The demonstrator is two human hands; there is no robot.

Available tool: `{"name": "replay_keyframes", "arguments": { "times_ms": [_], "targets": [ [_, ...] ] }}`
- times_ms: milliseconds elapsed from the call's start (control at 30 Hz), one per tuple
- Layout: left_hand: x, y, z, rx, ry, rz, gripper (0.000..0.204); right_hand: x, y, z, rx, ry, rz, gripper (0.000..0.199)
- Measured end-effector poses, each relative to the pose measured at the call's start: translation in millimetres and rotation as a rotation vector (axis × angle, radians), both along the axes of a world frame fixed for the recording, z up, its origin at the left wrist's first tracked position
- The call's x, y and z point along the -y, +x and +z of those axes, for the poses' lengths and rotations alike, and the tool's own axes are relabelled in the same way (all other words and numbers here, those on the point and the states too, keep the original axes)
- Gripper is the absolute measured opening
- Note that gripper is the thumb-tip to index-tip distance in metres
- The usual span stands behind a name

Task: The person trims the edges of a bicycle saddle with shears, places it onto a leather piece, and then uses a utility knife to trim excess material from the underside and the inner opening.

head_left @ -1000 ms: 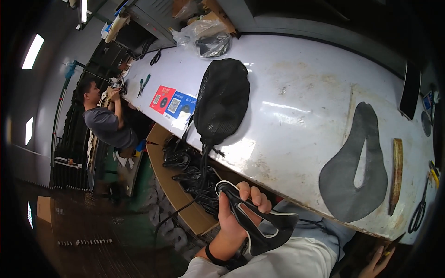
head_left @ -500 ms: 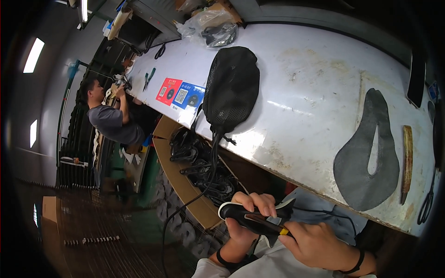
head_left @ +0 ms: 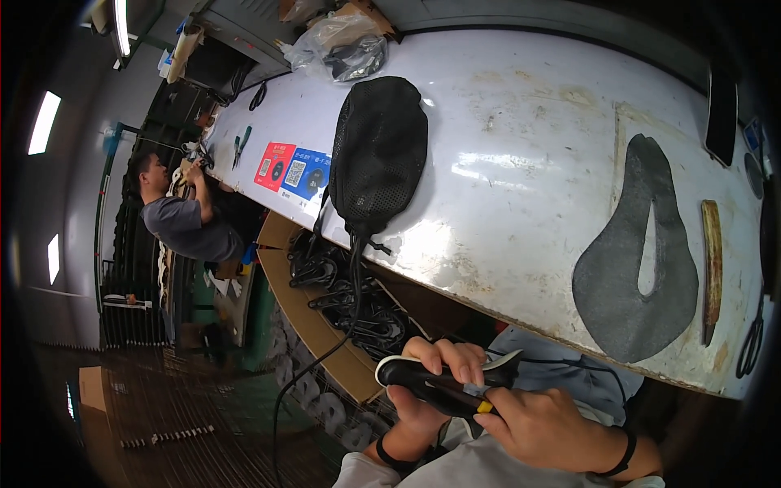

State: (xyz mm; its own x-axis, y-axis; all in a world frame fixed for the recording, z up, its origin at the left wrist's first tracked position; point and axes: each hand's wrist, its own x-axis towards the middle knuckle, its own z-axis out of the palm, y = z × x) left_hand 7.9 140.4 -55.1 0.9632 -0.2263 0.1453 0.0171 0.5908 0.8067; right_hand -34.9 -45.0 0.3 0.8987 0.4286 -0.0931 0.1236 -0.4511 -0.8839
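Close to my body, my left hand (head_left: 416,413) is wrapped round a black bicycle saddle (head_left: 415,377) with a white edge. Its fingers lie over the upper side and the thumb is underneath. My right hand (head_left: 553,427) presses a small tool with a yellow part (head_left: 485,407) against the saddle's dark underside. Fingers cover most of that tool, so its exact kind is hidden. A flat dark grey saddle-shaped cover piece (head_left: 610,293) with a long slot lies on the white table (head_left: 512,220), beyond my right hand.
A black mesh bag (head_left: 380,154) rests on the table, left of the cover piece. Right of that piece lie a worn wooden-handled tool (head_left: 712,268) and scissors (head_left: 750,346). A cardboard box (head_left: 317,342) holds black parts below the table edge. Another person (head_left: 183,207) works at far left.
The view has shifted slightly, so table items appear further left. Both hands keep their grip; the right hand and yellow-marked tool have moved slightly along the saddle.
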Motion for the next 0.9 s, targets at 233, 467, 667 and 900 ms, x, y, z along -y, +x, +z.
{"name": "replay_keyframes", "arguments": {
  "times_ms": [233, 467, 667, 900],
  "targets": [
    [-10.1, 18.5, 3.8, -0.488, -0.448, 0.089, 0.062, 9.5, -5.0, 3.4, 0.267, 0.271, -0.086, 0.031],
    [-14.2, 14.2, 3.8, -0.106, -0.132, 0.019, 0.064, 2.9, -3.3, 4.1, 0.133, 0.018, -0.046, 0.033],
    [-8.2, 9.1, 4.5, -0.007, -0.011, -0.019, 0.066, -0.3, -2.0, 4.3, 0.151, -0.071, -0.057, 0.030],
    [-2.3, 6.5, 8.5, 0.012, 0.035, -0.036, 0.065, -3.5, -4.8, 0.5, 0.193, -0.131, -0.060, 0.031]
  ]
}}
